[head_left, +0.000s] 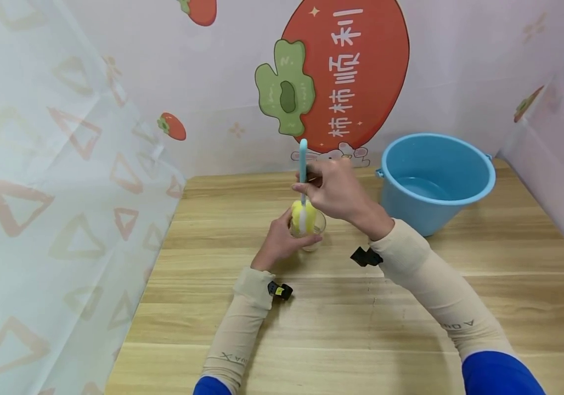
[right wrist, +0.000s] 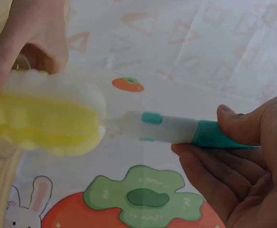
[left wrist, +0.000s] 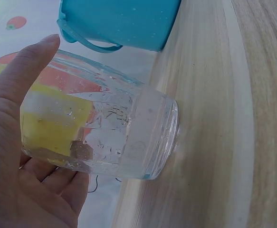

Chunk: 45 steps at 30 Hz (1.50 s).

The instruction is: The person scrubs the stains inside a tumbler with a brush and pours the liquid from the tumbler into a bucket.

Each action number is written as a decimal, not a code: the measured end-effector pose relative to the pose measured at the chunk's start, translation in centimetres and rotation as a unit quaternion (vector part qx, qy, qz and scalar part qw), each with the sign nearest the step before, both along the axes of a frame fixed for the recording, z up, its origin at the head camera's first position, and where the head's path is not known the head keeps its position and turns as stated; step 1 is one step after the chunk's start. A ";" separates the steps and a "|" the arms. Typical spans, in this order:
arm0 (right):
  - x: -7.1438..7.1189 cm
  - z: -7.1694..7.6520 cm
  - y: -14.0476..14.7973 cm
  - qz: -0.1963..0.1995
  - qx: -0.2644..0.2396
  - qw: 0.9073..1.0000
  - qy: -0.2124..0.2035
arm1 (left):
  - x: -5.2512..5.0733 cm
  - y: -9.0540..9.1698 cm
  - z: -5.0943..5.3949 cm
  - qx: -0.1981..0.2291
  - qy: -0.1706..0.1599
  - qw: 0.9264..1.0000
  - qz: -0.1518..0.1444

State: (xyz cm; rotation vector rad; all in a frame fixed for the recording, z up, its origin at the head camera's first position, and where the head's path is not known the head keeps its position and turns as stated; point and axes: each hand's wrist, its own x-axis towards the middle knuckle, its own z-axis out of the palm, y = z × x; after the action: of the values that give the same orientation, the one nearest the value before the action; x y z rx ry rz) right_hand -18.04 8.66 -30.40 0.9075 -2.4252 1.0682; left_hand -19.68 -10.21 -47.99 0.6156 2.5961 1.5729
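My left hand [head_left: 280,237] grips a clear glass cup [left wrist: 138,133], thumb on one side and fingers on the other. The cup stands upright on the wooden table, with water drops on its wall. My right hand [head_left: 337,187] pinches the teal and white handle of a sponge cup brush [right wrist: 169,127] from above. Its yellow and white sponge head [head_left: 303,218] is at the cup's mouth. Through the glass in the left wrist view, the yellow sponge [left wrist: 52,126] shows in the upper part of the cup, above its base.
A light blue bucket [head_left: 435,198] with a handle stands at the back right of the wooden table [head_left: 331,329]. Printed cloth [head_left: 223,82] hangs behind and along both sides.
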 end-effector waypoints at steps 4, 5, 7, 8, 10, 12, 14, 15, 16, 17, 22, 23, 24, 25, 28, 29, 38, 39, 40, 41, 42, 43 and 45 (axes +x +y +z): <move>0.2 0.2 0.6 -0.017 0.026 0.999 0.021 | 0.1 0.0 0.0 -0.008 -0.011 1.000 0.002; 0.2 0.3 0.7 -0.018 0.030 0.999 0.018 | 0.1 0.0 0.0 -0.008 -0.011 1.000 0.002; 0.4 0.4 0.7 -0.015 0.031 0.999 0.010 | 0.0 0.0 0.0 -0.011 -0.011 1.000 0.002; 0.4 0.5 0.6 -0.013 0.028 1.000 0.005 | 0.0 0.0 0.0 -0.011 -0.009 1.000 0.003; 0.3 0.5 0.4 -0.007 0.018 1.000 -0.006 | 0.0 0.1 0.0 -0.009 -0.005 1.000 0.003; 0.2 0.4 0.1 -0.002 0.002 1.000 -0.015 | -0.1 0.1 0.0 -0.007 0.001 1.000 0.003; 0.0 0.3 0.1 0.002 -0.010 1.000 -0.017 | -0.1 0.1 0.0 -0.002 0.002 1.000 0.001; -0.2 0.2 0.1 0.001 -0.012 1.000 -0.016 | -0.1 0.1 0.0 0.000 0.000 1.000 0.001; -0.3 0.1 0.2 0.000 -0.010 1.000 -0.013 | 0.0 0.1 0.0 0.002 -0.001 1.000 0.001; -0.3 0.1 0.4 -0.005 -0.005 1.000 -0.008 | 0.0 0.1 0.0 0.004 -0.004 1.000 0.001; -0.1 0.2 1.2 -0.039 0.034 0.999 0.006 | 0.1 0.1 -0.1 0.009 -0.019 1.000 0.002; 0.0 0.2 1.3 -0.041 0.039 0.998 0.004 | 0.1 0.1 -0.1 0.009 -0.019 1.000 0.001; 0.1 0.2 1.3 -0.037 0.040 0.999 0.000 | 0.0 0.1 -0.1 0.008 -0.018 1.000 0.001; 0.1 0.3 1.2 -0.031 0.038 0.999 -0.005 | 0.0 0.1 -0.2 0.007 -0.017 1.000 0.001; 0.1 0.2 0.7 -0.003 0.018 1.000 -0.020 | 0.0 0.1 -0.3 0.005 -0.006 1.000 0.000; 0.0 0.1 0.5 0.005 0.010 1.000 -0.023 | -0.1 0.1 -0.4 0.005 -0.003 1.000 0.001; -0.4 -0.7 1.4 0.001 0.005 1.000 -0.002 | 0.0 0.1 -0.5 0.007 -0.013 1.000 0.003; -0.4 -0.6 1.6 -0.004 0.011 1.000 0.000 | 0.0 0.2 -0.5 0.008 -0.016 1.000 0.004; -0.4 -0.6 1.8 -0.008 0.018 1.000 0.001 | 0.0 0.2 -0.4 0.009 -0.017 1.000 0.006; -0.3 -0.5 1.9 -0.010 0.025 1.000 -0.001 | 0.0 0.1 -0.4 0.008 -0.018 1.000 0.007; -0.2 -0.5 1.9 -0.011 0.028 1.000 -0.004 | 0.0 0.1 -0.4 0.006 -0.018 1.000 0.009; -0.1 -0.5 1.9 -0.010 0.031 0.999 -0.006 | 0.0 0.1 -0.4 0.004 -0.017 1.000 0.009; 0.0 -0.6 1.6 -0.002 0.030 0.999 -0.011 | 0.0 0.0 -0.3 0.001 -0.013 1.000 0.007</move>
State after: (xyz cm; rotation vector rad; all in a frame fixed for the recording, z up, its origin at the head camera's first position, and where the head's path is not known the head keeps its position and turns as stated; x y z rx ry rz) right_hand -18.05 10.26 -30.96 0.9130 -2.4882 1.0150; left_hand -19.66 -10.20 -48.33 0.5746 2.5860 1.5771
